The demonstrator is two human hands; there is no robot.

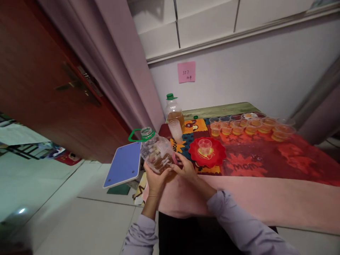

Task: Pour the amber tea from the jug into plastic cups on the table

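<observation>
Fingers [180,170] around open plastic jug [158,154]

There are two big clear plastic bottles [159,156], one red scalloped plate [220,154], one pink square paper note [186,72], one stack of ribbed clear plastic cups [175,130] and several amber-filled clear cups [238,128], too overlapped to count.

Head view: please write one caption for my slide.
Two hands hold an uncapped jug beside a red plate and cups of amber drink.
</observation>
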